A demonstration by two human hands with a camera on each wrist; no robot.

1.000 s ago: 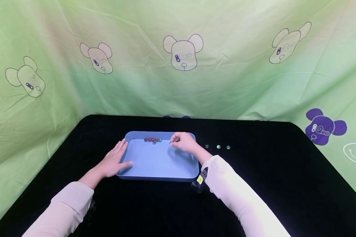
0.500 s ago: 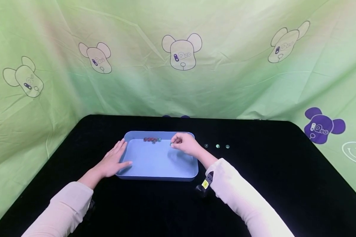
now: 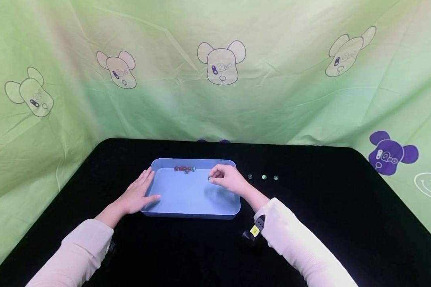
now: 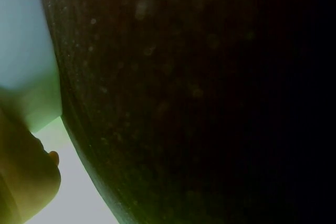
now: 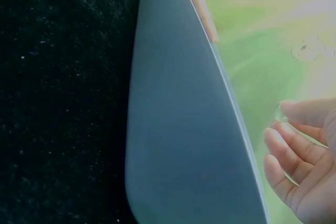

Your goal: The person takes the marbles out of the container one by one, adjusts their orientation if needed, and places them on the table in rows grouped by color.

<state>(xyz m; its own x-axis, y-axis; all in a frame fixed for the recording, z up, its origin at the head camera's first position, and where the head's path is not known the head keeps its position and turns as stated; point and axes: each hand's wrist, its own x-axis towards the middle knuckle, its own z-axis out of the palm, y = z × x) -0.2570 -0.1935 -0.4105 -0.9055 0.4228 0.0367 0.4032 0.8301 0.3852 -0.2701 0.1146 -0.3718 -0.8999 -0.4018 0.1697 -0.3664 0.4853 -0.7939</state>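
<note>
A shallow blue tray (image 3: 186,197) lies on the black tabletop. My left hand (image 3: 137,196) rests over its left rim, fingers extended and thumb reaching inside. Over the tray's right part, my right hand (image 3: 230,180) pinches a small clear, greenish glass marble (image 5: 279,113) between thumb and fingertips. Along the tray's back wall sits a short row of reddish and green marbles (image 3: 184,169), with one more marble (image 3: 186,172) just in front of it. The left wrist view is mostly dark, with part of a hand (image 4: 31,177) blurred at its lower left.
Right of the tray, a dark clear marble (image 3: 250,176), a bright green marble (image 3: 263,177) and another greenish marble (image 3: 276,177) lie spaced in a line on the black cloth (image 3: 330,207). A green printed curtain (image 3: 165,111) hangs behind the table.
My right hand has drawn a little toward me and slightly right over the tray, still pinching the marble. The left hand keeps its place on the rim.
</note>
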